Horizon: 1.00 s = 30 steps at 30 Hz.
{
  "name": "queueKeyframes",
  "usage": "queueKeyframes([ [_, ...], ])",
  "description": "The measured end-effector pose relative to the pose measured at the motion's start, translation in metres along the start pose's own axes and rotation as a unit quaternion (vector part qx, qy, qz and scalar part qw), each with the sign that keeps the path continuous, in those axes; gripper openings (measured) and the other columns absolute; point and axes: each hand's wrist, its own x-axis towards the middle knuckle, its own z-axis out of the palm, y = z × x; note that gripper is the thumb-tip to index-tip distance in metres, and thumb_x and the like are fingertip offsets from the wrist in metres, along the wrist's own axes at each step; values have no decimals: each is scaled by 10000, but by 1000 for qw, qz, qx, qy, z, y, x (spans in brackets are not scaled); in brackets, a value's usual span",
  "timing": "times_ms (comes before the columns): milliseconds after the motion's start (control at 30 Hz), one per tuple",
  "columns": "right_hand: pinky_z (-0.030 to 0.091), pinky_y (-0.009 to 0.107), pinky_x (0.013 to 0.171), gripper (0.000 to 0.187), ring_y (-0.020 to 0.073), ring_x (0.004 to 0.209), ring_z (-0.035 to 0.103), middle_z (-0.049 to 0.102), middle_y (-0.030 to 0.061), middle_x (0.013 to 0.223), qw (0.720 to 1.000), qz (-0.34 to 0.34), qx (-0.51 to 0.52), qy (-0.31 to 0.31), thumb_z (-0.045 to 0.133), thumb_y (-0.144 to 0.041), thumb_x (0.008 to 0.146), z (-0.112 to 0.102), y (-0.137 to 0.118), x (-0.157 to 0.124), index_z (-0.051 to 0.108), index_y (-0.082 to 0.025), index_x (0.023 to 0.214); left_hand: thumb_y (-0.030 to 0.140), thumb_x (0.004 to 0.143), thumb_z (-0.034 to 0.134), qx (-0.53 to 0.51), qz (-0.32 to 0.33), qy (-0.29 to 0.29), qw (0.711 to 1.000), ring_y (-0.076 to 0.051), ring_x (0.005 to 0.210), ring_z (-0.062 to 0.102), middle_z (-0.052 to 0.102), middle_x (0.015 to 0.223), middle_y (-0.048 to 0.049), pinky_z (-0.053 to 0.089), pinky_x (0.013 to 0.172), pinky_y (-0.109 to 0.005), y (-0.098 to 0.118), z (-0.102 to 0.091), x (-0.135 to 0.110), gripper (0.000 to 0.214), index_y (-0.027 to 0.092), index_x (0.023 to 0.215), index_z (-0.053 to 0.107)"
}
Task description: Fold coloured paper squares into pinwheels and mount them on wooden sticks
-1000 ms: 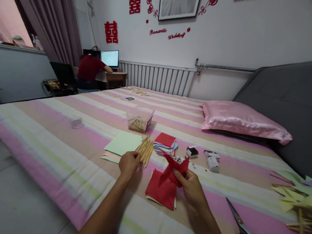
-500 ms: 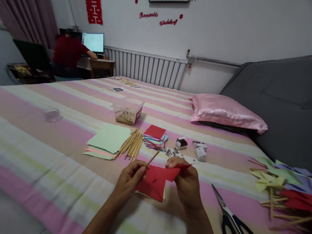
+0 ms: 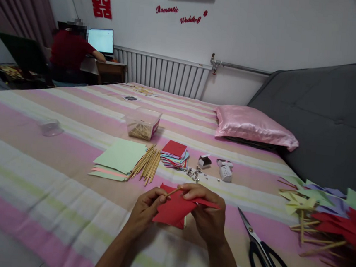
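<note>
On the striped bed (image 3: 68, 174), far left of the red paper (image 3: 173, 211), lies a small clear cup (image 3: 50, 127). Behind it and well away, a person in a red top (image 3: 67, 53) sits at a desk. Left of and beyond the red paper lie green sheets (image 3: 120, 155), with a bundle of sticks (image 3: 147, 165) touching their right edge and a clear box (image 3: 142, 124) of sticks farther back. The left hand (image 3: 145, 210) is closed on a thin stick (image 3: 173, 191), its tip resting on the red paper's upper edge. The red paper is held just above the bed between both hands. The right hand (image 3: 209, 213) is clamped on the paper's right side, fingers curled over the top. Beyond the paper are a stack of coloured squares (image 3: 174, 154), loose metal pins (image 3: 196, 174) and two small boxes (image 3: 224, 170). Right of the paper lie black scissors (image 3: 265, 257), blades apart; far right, a heap of paper pinwheels (image 3: 323, 212).
</note>
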Motion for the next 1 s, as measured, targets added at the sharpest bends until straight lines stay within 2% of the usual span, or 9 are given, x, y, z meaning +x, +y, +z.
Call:
queueKeyframes([
  [100,491,315,765,68,208,856,653,706,62,872,1000,2,1,1,633,-264,768,2,-3,0,682,-220,748,417,645,670,-37,-13,-36,999,-106,530,461,560,630,0,334,468,-204,8,3,-3,254,169,682,633],
  [200,498,303,760,46,195,841,659,709,50,860,1000,2,7,3,638,-203,761,4,-5,-1,677,-225,751,388,614,702,-70,-13,-49,996,-103,539,459,556,624,14,347,493,-204,11,5,-5,232,177,684,631],
  [400,509,295,762,102,182,817,664,714,37,841,999,-32,21,14,636,-148,755,5,1,0,685,-233,784,321,633,710,-81,8,-66,994,-136,638,512,593,693,-3,378,572,-222,-9,-1,1,203,167,742,636],
  [533,508,267,768,112,163,832,657,713,22,860,998,-37,48,9,642,-159,762,5,3,1,688,-249,812,351,651,696,-92,3,-69,993,-149,651,522,597,733,-13,378,565,-234,-16,-3,2,239,165,785,627],
  [1000,513,241,769,73,146,824,660,716,18,851,996,-11,92,2,668,-193,752,8,5,0,698,-239,801,317,695,661,-71,6,-67,995,-100,606,452,564,666,5,331,572,-210,-6,0,-2,173,152,732,624],
])
